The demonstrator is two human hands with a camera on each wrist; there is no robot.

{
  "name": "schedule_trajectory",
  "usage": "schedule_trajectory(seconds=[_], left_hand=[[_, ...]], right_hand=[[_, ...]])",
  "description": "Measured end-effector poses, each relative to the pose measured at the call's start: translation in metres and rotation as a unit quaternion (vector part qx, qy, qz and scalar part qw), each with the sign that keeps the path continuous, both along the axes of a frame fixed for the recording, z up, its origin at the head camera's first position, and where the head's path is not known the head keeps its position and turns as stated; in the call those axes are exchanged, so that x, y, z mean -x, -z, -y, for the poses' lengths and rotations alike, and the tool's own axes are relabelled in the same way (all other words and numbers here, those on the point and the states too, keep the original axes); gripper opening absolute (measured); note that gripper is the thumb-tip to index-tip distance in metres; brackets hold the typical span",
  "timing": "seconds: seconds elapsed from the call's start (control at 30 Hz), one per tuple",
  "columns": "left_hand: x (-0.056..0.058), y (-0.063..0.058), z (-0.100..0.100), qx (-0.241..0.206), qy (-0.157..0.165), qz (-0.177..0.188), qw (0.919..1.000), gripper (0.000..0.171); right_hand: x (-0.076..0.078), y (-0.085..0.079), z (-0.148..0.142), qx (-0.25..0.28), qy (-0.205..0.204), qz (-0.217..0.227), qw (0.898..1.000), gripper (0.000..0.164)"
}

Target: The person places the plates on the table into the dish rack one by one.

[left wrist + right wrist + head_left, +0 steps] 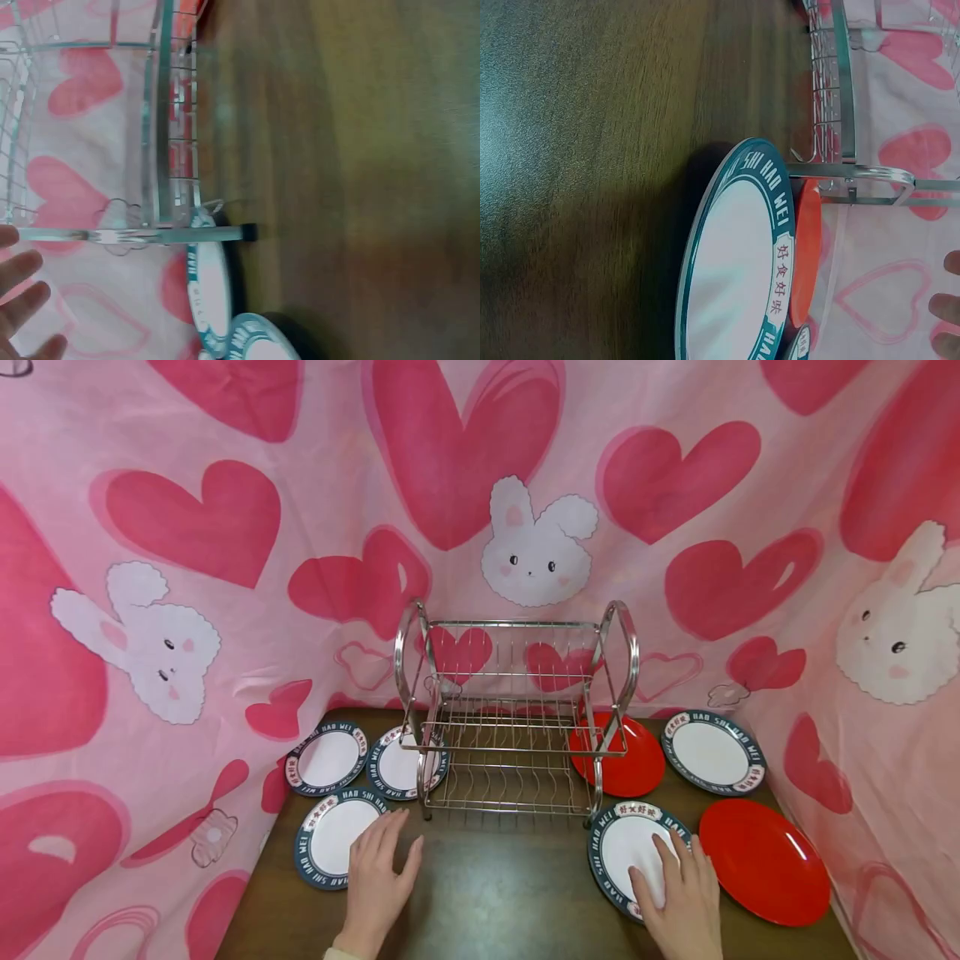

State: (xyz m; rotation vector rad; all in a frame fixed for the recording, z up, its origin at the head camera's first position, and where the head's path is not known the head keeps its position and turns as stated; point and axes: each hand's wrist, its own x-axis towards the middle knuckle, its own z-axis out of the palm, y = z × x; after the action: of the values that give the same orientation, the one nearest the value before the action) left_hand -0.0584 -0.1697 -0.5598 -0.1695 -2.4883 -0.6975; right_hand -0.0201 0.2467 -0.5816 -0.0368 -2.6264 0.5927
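There are five round white plates with dark blue lettered rims (326,760) and two glossy plain red plates (765,862), as far as the bars in front of one let me judge. One silver metal wire dish rack (519,749) has two tiers. Two bare hands (378,875), one brown wooden worktop (487,877) and three printed white rabbit heads (536,564) complete the count.

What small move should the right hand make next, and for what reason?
I would probably lower the right hand and pinch the rim of the round white plate with dark blue border beneath it. In the head view, the hand is over this plate and holds nothing; in the right wrist view, no finger touches the plate's visible part.
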Motion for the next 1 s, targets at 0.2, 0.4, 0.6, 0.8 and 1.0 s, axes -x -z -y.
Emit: schedule_trajectory(seconds=[0.2, 0.4, 0.6, 0.8, 1.0], left_hand=[[0.013, -0.016, 0.0, -0.044, 0.003, -0.065, 0.9969, 0.029], [0.026, -0.035, -0.002, -0.083, 0.0, -0.065, 0.9945, 0.022], [0.038, -0.052, -0.001, -0.095, 0.005, -0.076, 0.9926, 0.022], [0.05, -0.066, -0.001, -0.074, 0.016, -0.105, 0.9916, 0.021], [0.059, -0.08, -0.001, -0.091, 0.005, -0.107, 0.99, 0.019]], right_hand=[[0.0, 0.001, -0.004, 0.032, 0.014, -0.036, 0.999, 0.039], [-0.002, -0.001, -0.007, 0.027, 0.047, 0.007, 0.998, 0.025], [-0.002, -0.005, -0.011, 0.043, 0.082, 0.088, 0.992, 0.023], [0.0, -0.008, -0.018, 0.053, 0.103, 0.221, 0.968, 0.031], [0.001, 0.001, -0.028, 0.055, 0.112, 0.263, 0.957, 0.036]])
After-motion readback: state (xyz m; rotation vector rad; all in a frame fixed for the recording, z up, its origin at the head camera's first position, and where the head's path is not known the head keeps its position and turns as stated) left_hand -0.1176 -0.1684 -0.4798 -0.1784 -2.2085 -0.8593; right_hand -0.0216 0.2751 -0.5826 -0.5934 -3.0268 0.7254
